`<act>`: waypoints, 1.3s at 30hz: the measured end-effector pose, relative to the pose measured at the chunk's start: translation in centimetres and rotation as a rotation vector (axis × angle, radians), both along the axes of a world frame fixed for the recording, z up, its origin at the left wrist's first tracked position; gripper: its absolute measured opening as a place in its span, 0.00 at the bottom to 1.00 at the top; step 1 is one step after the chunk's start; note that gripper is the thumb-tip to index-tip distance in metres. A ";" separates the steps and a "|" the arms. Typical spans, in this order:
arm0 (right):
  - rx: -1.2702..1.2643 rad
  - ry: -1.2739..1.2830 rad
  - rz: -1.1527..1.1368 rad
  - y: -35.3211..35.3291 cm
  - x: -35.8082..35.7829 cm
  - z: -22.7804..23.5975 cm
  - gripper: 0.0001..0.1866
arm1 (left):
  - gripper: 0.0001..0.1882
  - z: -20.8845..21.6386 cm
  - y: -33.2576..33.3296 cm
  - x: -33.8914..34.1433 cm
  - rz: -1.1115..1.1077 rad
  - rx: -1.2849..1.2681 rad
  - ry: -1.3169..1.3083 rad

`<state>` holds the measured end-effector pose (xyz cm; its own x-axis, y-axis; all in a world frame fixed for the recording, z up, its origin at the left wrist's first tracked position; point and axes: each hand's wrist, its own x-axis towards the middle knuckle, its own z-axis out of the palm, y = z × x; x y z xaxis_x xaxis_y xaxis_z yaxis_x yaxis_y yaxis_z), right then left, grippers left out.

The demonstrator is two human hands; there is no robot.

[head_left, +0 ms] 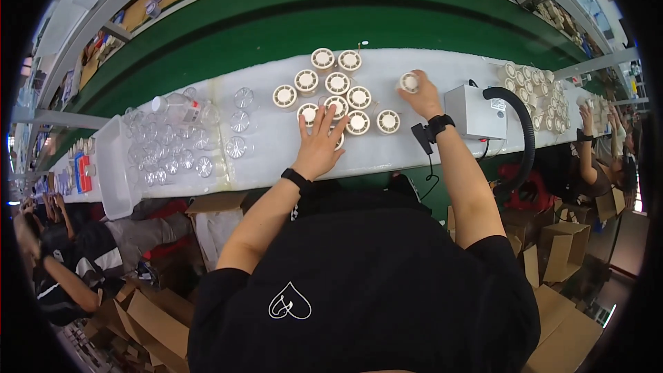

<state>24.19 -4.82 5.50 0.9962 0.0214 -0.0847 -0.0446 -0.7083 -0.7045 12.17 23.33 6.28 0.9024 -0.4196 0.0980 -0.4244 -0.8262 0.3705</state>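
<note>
My right hand [423,99] has its fingers closed round a round cream part with a vented top [409,82], held at the table beside the grey box. Over a cluster of the same parts lies my left hand [320,148], its fingers spread and touching those nearest me; it partly hides a few of them. Others in the cluster, such as one vented part [322,59] at the far side and another [284,96] at the left, stand with their slotted faces up. A single part [388,121] sits at the cluster's right edge.
A grey box [476,112] with a black hose [528,138] stands at right, before many more cream parts [532,93]. Clear plastic cups [166,141] and a translucent bin [116,166] are at left. Beyond runs a green belt [276,21]. Other people work at both sides.
</note>
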 end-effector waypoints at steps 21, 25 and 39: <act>-0.247 -0.354 0.942 9.8 9.1 5.8 0.33 | 0.40 3.4 4.0 10.6 0.290 0.129 0.318; -0.357 -0.236 0.990 12.6 10.1 4.0 0.31 | 0.42 1.8 4.3 10.9 0.315 0.134 0.275; -0.181 -0.086 0.894 12.4 16.9 1.2 0.31 | 0.38 1.8 8.1 17.3 0.200 0.030 0.507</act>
<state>41.07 7.54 6.71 0.6183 0.7810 -0.0883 0.6207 -0.5540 -0.5548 29.46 31.46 8.05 0.8962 -0.2304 -0.3791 -0.0320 -0.8859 0.4627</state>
